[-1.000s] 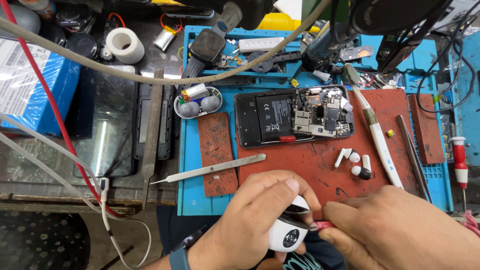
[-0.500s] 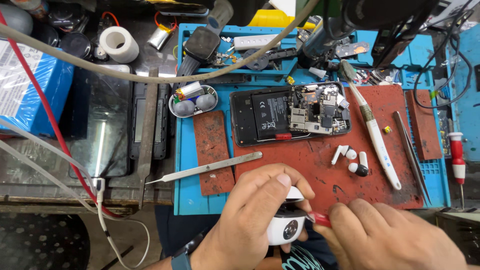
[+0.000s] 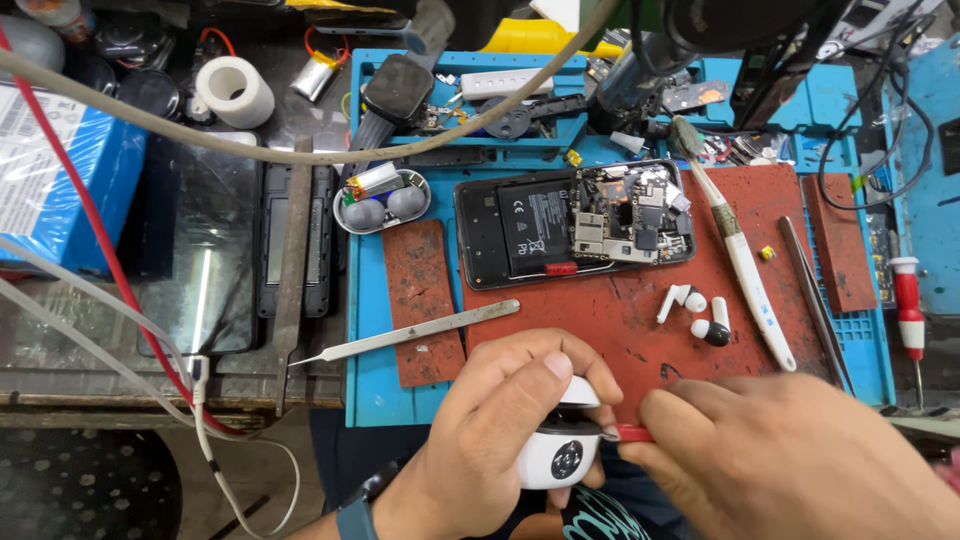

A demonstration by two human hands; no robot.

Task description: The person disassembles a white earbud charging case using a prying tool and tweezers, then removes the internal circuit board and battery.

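The white earbud case (image 3: 558,452) sits low in the head view, off the near edge of the worktop (image 3: 370,390), gripped in our left hand (image 3: 500,425). We have the fingers curled over its top and the thumb along the side, so it is closed firmly around the case; that hold keeps the case steady and turns its seam toward the other hand. Our right hand (image 3: 790,455) is closed on a thin red tool (image 3: 632,433), pinched near its end, with the tip meeting the case at its right edge (whether it has entered the seam we cannot tell). Both wrists come up from the bottom of the picture, knuckles upward, the hands nearly touching.

The rest lies parked within reach on the red mat (image 3: 640,320): an opened phone (image 3: 575,225) with battery and board exposed, two loose white earbuds (image 3: 700,312) just right of centre, a white brush (image 3: 745,270) beside them, and metal tweezers (image 3: 405,333) slanting across the left.
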